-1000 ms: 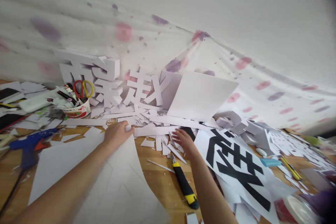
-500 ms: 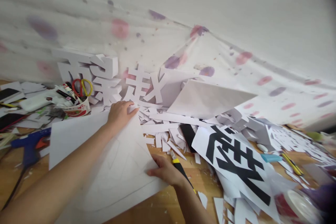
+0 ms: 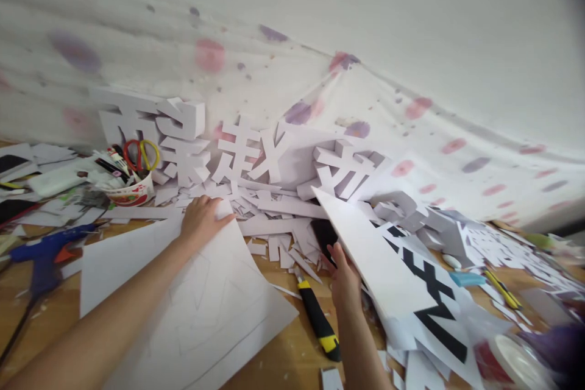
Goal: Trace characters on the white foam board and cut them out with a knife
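Note:
My left hand [image 3: 203, 219] is closed on the top edge of a large white sheet [image 3: 219, 298] with faint pencil outlines, which lies over the wooden table. To the right, my right hand [image 3: 343, 274] touches the left edge of a tilted white board [image 3: 375, 250], its fingers partly bent; whether they grip the board is unclear. The board covers part of a paper printed with a black character [image 3: 441, 311]. Between the sheet and my right hand lies a black and yellow utility knife [image 3: 315, 314].
White three-dimensional characters [image 3: 249, 149] stand along the back. Paper scraps [image 3: 292, 237] are heaped before them. At left are a cup of pens and scissors [image 3: 130, 189] and a blue glue gun [image 3: 43, 256]. A yellow cutter [image 3: 503, 289] and a tape roll [image 3: 516, 359] lie right.
My right hand has left the drawn sheet and moved right to the white board. That board has come down and forward from the back, uncovering a white character behind it. My left hand stays on the sheet.

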Action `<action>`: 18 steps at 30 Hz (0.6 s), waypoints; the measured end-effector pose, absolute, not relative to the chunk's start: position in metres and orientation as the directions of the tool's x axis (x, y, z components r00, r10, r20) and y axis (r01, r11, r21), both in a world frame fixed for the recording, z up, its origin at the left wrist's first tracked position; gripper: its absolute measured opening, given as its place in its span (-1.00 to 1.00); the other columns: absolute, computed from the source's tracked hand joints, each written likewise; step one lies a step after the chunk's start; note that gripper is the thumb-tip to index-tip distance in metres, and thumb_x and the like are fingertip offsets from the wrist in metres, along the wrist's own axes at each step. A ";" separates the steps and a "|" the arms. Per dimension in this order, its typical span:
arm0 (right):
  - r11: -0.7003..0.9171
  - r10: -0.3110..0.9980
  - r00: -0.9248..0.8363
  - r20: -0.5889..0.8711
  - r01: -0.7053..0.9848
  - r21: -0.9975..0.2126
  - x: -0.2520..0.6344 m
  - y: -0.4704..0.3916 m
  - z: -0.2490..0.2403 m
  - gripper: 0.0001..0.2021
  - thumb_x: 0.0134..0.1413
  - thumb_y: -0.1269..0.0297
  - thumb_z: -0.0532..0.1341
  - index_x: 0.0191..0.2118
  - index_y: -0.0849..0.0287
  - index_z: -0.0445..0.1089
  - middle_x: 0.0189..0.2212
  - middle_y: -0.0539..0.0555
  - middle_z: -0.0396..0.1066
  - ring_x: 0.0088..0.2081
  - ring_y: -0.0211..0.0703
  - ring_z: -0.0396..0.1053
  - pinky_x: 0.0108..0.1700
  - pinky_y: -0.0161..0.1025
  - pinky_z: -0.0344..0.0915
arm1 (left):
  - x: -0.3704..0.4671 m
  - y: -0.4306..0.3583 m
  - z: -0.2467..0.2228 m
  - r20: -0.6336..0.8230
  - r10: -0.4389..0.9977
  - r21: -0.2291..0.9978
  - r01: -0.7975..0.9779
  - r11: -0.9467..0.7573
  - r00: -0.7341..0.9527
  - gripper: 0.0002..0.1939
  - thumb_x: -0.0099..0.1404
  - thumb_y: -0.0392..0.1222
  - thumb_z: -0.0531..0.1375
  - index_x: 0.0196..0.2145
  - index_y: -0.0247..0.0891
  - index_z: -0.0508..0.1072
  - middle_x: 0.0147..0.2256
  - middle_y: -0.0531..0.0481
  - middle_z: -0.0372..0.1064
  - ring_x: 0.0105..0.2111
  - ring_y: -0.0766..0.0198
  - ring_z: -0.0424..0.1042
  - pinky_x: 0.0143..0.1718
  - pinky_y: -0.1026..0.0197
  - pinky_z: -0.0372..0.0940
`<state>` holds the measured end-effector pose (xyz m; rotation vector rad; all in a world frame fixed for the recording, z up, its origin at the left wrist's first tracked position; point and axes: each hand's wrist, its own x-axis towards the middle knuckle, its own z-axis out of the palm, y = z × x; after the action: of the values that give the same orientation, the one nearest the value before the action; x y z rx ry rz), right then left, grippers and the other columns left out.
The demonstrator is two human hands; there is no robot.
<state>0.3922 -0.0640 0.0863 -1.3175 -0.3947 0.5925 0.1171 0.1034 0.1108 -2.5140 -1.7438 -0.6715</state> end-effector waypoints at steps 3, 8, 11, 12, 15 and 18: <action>0.189 0.476 0.875 -0.090 -0.202 -0.961 0.395 -0.064 0.092 -0.35 -0.21 -0.04 0.24 0.03 0.09 0.09 0.04 0.14 0.14 -0.06 -0.06 0.31 -0.27 -0.17 0.45 | 0.116 0.105 0.108 0.324 0.905 0.270 0.890 -0.368 0.276 -0.49 0.09 0.18 0.06 -0.12 -0.19 0.37 -0.21 -0.14 0.29 -0.13 0.03 0.22 -0.10 0.10 0.10; 0.224 0.414 0.894 -0.170 -0.281 -0.933 0.406 -0.068 0.082 -0.51 0.00 -0.10 -0.02 0.00 0.05 0.02 -0.03 0.18 0.22 -0.14 -0.10 0.39 -0.29 -0.16 0.43 | 0.109 0.108 0.104 0.314 0.916 0.264 0.904 -0.338 0.251 -0.49 0.11 0.18 0.04 -0.10 -0.18 0.36 -0.20 -0.11 0.30 -0.12 0.07 0.23 -0.08 0.14 0.09; 0.241 0.239 0.968 -0.078 -0.137 -0.961 0.422 -0.067 0.078 -0.73 0.00 0.08 -0.01 -0.17 0.05 0.14 -0.26 0.05 0.33 -0.36 -0.22 0.42 -0.44 -0.27 0.39 | 0.103 0.110 0.101 0.321 0.915 0.265 0.904 -0.335 0.245 -0.47 0.12 0.20 0.02 -0.10 -0.22 0.36 -0.21 -0.12 0.30 -0.14 0.08 0.24 -0.08 0.14 0.10; 0.224 0.165 0.986 0.007 -0.031 -0.974 0.428 -0.065 0.079 -0.80 -0.02 0.14 0.02 -0.25 0.07 0.17 -0.34 0.01 0.33 -0.41 -0.25 0.39 -0.49 -0.32 0.35 | 0.102 0.110 0.100 0.319 0.917 0.270 0.904 -0.332 0.241 -0.47 0.12 0.20 0.02 -0.10 -0.22 0.36 -0.22 -0.12 0.30 -0.15 0.08 0.24 -0.09 0.14 0.10; 0.164 0.065 0.979 0.193 0.180 -0.970 0.450 -0.056 0.090 -0.89 -0.10 0.22 0.10 -0.40 0.11 0.21 -0.49 -0.06 0.27 -0.45 -0.27 0.32 -0.54 -0.37 0.29 | 0.099 0.112 0.098 0.310 0.920 0.287 0.899 -0.330 0.238 -0.47 0.11 0.20 0.03 -0.11 -0.22 0.36 -0.23 -0.12 0.30 -0.15 0.07 0.24 -0.10 0.13 0.11; 0.253 0.095 0.995 0.040 0.015 -0.967 0.470 -0.048 0.101 -0.81 -0.10 0.15 0.14 -0.43 0.10 0.12 -0.54 -0.10 0.20 -0.44 -0.27 0.31 -0.45 -0.31 0.36 | 0.098 0.113 0.096 0.304 0.923 0.299 0.896 -0.329 0.238 -0.48 0.12 0.19 0.02 -0.11 -0.20 0.36 -0.23 -0.12 0.30 -0.16 0.08 0.24 -0.10 0.13 0.11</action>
<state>0.4697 -0.0477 0.1006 -1.3150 -0.0967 0.0550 0.0975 0.1131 0.0965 -2.5196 -1.8541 -0.6925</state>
